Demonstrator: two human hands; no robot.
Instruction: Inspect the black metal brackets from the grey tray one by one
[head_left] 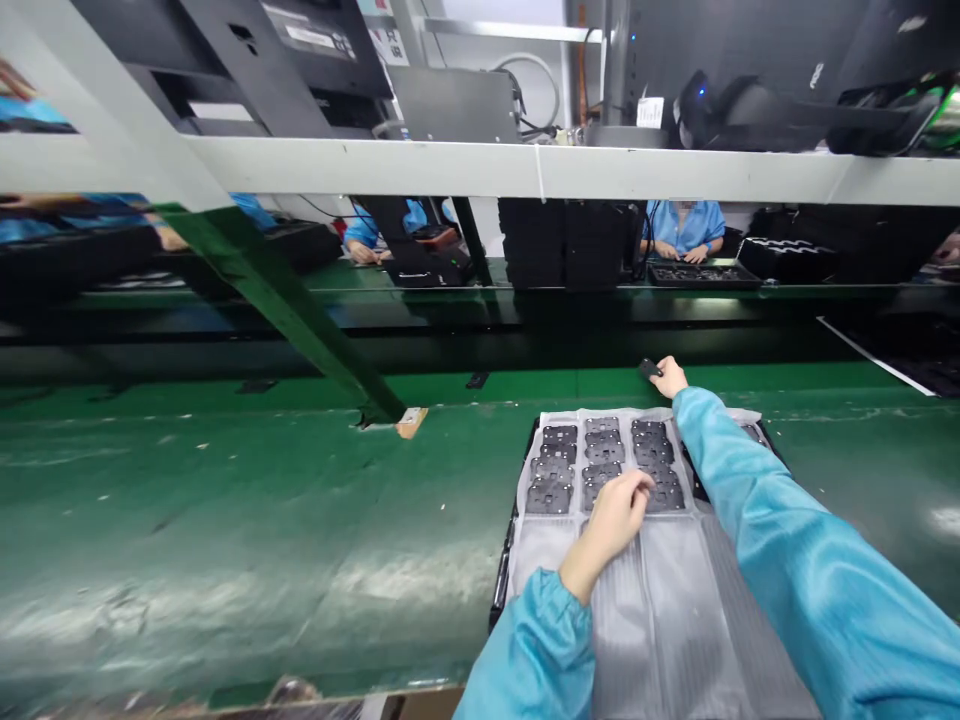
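A black tray (498,590) on the green bench is lined with a translucent grey sheet (682,600). Rows of flat black parts (551,496) lie in the sheet's far pockets. Over the third column from the left, my left hand (619,508) hovers or rests with its fingers curled together; whatever they may hold is too small to make out. Beyond the tray's far edge, my right hand (670,378) pinches a small black part (649,369) above the green surface. My right sleeve covers some of the right-hand pockets.
A green post (285,310) slants down to the bench at left, by a small tan block (412,422). Small black pieces (477,380) lie along the far strip. A white beam (450,170) crosses above. Across the line, people in blue (683,228) work beside black trays.
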